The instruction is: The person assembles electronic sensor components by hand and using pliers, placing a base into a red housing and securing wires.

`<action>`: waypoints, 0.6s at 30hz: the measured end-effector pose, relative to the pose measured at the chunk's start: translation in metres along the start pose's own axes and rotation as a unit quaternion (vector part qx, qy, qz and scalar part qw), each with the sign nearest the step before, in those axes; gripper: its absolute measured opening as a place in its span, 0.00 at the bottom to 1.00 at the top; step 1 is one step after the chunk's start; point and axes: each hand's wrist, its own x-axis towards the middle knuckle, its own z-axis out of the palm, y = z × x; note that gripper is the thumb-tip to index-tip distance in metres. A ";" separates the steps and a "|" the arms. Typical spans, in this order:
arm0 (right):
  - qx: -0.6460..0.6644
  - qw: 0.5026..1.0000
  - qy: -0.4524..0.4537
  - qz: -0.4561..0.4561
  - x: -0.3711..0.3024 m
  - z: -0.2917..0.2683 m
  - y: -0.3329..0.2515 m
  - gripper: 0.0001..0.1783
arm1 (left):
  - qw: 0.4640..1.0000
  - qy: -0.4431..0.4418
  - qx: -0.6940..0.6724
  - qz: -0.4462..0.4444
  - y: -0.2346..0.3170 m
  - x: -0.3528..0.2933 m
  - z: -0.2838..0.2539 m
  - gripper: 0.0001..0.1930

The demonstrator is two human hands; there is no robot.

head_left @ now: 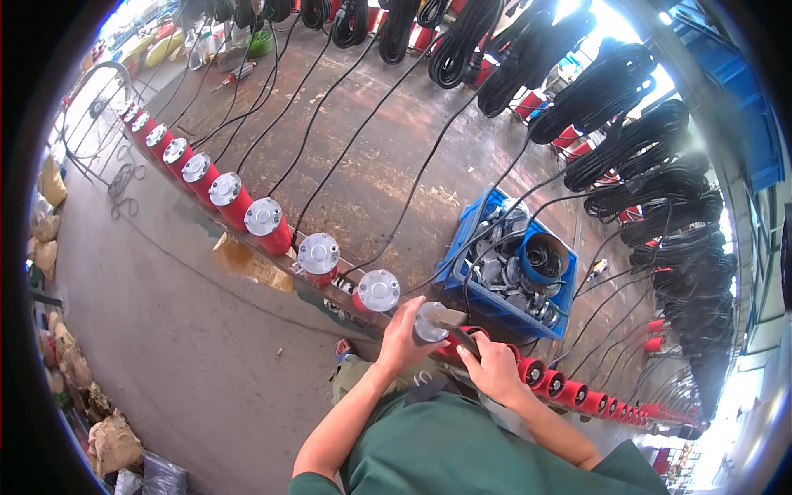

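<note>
My left hand (401, 340) is closed around a round silver metal end cap (426, 320), steadying it on top of a red cylinder in the row. In my right hand (497, 371) is a hammer (448, 318), gripped by its dark handle. Its metal head is over the cap; I cannot tell whether the two touch. Just left stands a red cylinder topped by a silver cap (379, 290), and more capped ones run away up the left. To the right, the red cylinders (534, 373) show open ends without caps.
Beyond the row, a blue crate (505, 312) holds loose silver metal parts and a dark round bowl (544, 257). Black cables run from the cylinders across the worn brown surface (355, 157) to hanging coiled bundles (466, 41). Wrapped bundles (115, 441) lie on the grey floor at left.
</note>
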 end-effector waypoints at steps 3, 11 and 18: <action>-0.006 1.000 -0.010 0.005 0.003 -0.003 -0.002 0.12 | 1.000 0.004 -0.004 0.006 -0.004 -0.001 0.000 0.55; 0.009 1.000 -0.023 0.018 0.000 0.011 0.006 0.13 | 1.000 -0.011 -0.009 0.005 0.000 -0.003 0.001 0.57; -0.038 0.999 -0.018 0.023 0.001 0.015 0.006 0.15 | 1.000 0.014 -0.014 0.005 -0.006 -0.002 0.011 0.58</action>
